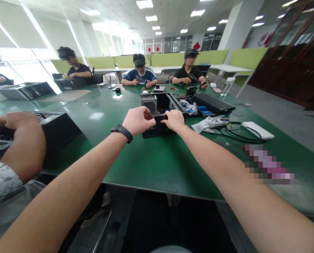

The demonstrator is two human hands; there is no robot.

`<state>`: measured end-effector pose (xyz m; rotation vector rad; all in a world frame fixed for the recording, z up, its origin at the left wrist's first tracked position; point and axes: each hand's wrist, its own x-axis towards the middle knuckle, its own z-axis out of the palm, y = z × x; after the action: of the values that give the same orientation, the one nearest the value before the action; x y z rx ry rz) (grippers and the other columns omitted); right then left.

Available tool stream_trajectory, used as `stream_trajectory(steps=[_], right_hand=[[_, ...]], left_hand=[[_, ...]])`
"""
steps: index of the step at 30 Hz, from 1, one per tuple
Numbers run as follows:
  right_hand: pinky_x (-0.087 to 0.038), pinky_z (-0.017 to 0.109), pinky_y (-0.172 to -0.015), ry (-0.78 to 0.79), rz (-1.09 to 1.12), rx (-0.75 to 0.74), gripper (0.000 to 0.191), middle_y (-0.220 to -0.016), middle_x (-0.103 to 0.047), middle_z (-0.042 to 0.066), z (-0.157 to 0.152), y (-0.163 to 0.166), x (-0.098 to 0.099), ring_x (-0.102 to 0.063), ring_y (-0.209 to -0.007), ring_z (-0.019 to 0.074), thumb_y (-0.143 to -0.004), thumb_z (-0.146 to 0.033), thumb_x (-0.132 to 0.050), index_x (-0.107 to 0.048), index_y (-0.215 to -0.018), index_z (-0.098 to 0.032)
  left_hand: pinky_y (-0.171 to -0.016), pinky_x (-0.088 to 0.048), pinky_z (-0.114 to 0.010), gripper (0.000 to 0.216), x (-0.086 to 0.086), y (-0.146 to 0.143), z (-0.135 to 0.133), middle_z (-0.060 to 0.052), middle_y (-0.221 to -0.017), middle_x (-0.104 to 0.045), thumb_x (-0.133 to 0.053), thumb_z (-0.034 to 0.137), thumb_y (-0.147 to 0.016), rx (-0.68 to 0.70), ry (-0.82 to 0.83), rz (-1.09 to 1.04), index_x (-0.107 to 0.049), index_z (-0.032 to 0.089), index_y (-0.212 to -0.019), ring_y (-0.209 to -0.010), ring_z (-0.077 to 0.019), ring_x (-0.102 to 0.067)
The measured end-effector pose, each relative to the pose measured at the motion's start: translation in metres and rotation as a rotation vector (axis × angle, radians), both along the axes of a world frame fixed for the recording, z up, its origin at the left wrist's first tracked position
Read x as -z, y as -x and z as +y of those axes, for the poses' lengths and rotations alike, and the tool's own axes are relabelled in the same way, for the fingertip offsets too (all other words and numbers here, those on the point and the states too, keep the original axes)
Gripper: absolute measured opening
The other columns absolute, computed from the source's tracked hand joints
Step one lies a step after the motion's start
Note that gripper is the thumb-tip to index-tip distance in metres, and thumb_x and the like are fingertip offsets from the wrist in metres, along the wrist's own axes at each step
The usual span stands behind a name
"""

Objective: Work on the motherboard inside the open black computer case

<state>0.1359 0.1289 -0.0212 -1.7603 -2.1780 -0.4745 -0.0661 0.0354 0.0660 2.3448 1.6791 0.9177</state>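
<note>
A black computer case (157, 131) lies on the green table in front of me, its inside showing from above. A grey power supply (149, 104) sits in its left corner, and some thin wires show beside it. My left hand (138, 121), with a dark watch on the wrist, is at the case's near edge. Its thumb and forefinger are pinched together around something small that I cannot make out. My right hand (176, 121) grips the near rim, thumb on the outer wall and fingers over the top.
White work gloves (211, 123), black cables (233, 133) and a white box (257, 130) lie to the right. Behind them is a flat black panel (213, 103). At left a co-worker's arm (25, 140) reaches over another case (59, 131). Several people sit across the table (106, 123).
</note>
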Motion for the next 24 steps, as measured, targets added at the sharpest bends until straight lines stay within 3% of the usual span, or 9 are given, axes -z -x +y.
stream_trajectory(steps=[6, 12, 18, 24], right_hand=[[-0.051, 0.044, -0.094, 0.013, -0.025, 0.048, 0.040, -0.126, -0.059, 0.009, 0.050, 0.004, -0.005, -0.060, -0.109, 0.0211, -0.094, -0.044, -0.059, -0.058, -0.125, -0.018], [-0.051, 0.045, -0.094, 0.029, -0.052, 0.004, 0.041, -0.126, -0.059, 0.009, 0.049, 0.001, -0.006, -0.060, -0.110, 0.0215, -0.094, -0.044, -0.059, -0.058, -0.125, -0.018], [-0.045, 0.044, -0.095, -0.005, -0.038, -0.049, 0.044, -0.117, -0.061, 0.008, -0.006, 0.007, 0.001, -0.057, -0.107, 0.0218, -0.093, -0.053, -0.056, -0.060, -0.117, -0.017], [-0.029, 0.038, -0.083, -0.060, 0.005, -0.086, 0.039, -0.100, -0.063, 0.011, -0.113, 0.006, 0.006, -0.049, -0.098, 0.0259, -0.092, -0.055, -0.053, -0.062, -0.105, -0.019]], left_hand=[[-0.071, -0.051, -0.028, 0.023, 0.013, 0.012, -0.007, -0.002, -0.080, -0.074, -0.068, 0.033, -0.071, 0.033, 0.051, -0.014, -0.069, 0.019, -0.089, -0.074, -0.0166, -0.067], [-0.072, -0.051, -0.028, 0.022, 0.021, 0.020, -0.005, -0.002, -0.079, -0.074, -0.067, 0.034, -0.072, 0.038, 0.067, -0.006, -0.069, 0.018, -0.088, -0.073, -0.0157, -0.067], [-0.074, -0.052, -0.028, 0.026, 0.007, 0.018, -0.002, -0.002, -0.081, -0.074, -0.067, 0.033, -0.073, 0.051, 0.011, -0.009, -0.070, 0.018, -0.093, -0.073, -0.0153, -0.066], [-0.073, -0.050, -0.029, 0.029, -0.009, -0.004, -0.001, -0.005, -0.082, -0.074, -0.065, 0.032, -0.073, 0.090, -0.050, 0.114, -0.071, 0.017, -0.096, -0.075, -0.0172, -0.066]])
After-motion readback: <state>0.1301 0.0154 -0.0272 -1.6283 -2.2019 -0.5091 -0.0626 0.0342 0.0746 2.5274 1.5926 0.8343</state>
